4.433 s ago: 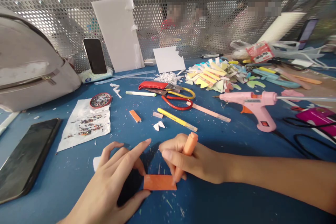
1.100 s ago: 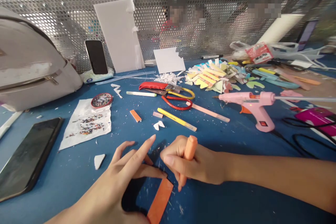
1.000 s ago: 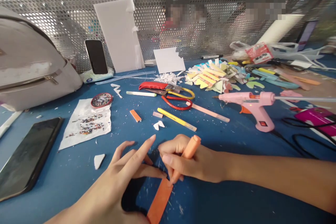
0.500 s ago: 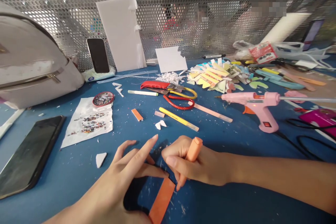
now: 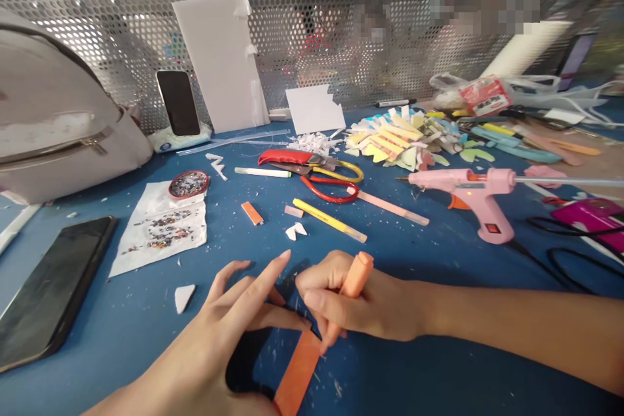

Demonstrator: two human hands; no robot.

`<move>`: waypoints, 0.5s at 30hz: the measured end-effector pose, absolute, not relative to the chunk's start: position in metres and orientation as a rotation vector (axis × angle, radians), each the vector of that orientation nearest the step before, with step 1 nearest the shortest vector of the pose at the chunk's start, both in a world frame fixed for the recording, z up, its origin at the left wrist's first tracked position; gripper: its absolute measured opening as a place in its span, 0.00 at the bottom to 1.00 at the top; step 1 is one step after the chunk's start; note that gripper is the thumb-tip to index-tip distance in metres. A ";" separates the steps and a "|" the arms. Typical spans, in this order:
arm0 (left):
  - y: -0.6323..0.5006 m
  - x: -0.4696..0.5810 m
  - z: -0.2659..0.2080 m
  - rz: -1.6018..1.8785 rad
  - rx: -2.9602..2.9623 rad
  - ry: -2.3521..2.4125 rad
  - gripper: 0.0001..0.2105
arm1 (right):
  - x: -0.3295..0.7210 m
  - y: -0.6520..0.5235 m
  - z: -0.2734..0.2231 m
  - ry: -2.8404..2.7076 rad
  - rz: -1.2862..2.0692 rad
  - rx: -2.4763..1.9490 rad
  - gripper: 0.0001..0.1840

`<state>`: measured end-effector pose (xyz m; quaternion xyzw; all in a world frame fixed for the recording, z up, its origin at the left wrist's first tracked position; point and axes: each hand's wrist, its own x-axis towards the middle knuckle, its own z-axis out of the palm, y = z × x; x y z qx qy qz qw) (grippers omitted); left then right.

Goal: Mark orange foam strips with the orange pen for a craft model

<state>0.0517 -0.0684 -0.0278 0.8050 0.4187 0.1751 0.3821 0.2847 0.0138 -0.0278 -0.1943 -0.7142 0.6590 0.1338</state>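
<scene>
My right hand (image 5: 348,302) is closed around an orange marker (image 5: 358,273), tilted with its tip at the right edge of an orange strip (image 5: 299,370), near the far end. The strip lies flat on the blue table. My left hand (image 5: 234,318) spans it, one fingertip at the strip's far end and the thumb by the near end, which the frame's bottom edge cuts off. The other left fingers are spread and raised. Beyond the hands lie a small orange piece (image 5: 252,213), a yellow marker (image 5: 329,220) and white scraps (image 5: 296,230).
Red-handled scissors (image 5: 331,188) and a red-handled cutting tool (image 5: 287,156) lie mid-table. At right rests a pink glue gun (image 5: 487,195) with its cord. A phone (image 5: 53,292), beads on paper (image 5: 166,227) and a backpack (image 5: 63,117) are at left. Cut paper pieces (image 5: 400,136) are heaped behind.
The marker's tip has shifted slightly left, onto the strip's edge. My left hand keeps its pose on the strip. The whole view has drifted a little.
</scene>
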 end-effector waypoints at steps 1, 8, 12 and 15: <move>-0.068 0.052 -0.028 0.451 2.060 1.078 0.70 | 0.284 0.014 -0.027 -2.078 1.909 -0.582 0.21; -0.068 0.051 -0.029 0.449 2.065 1.061 0.70 | 0.284 0.015 -0.030 -2.162 1.822 -0.534 0.23; -0.068 0.051 -0.028 0.441 2.052 1.046 0.67 | 0.284 0.014 -0.029 -2.078 1.900 -0.565 0.26; -0.069 0.051 -0.028 0.450 2.077 1.055 0.68 | 0.284 0.014 -0.026 -2.043 1.931 -0.599 0.25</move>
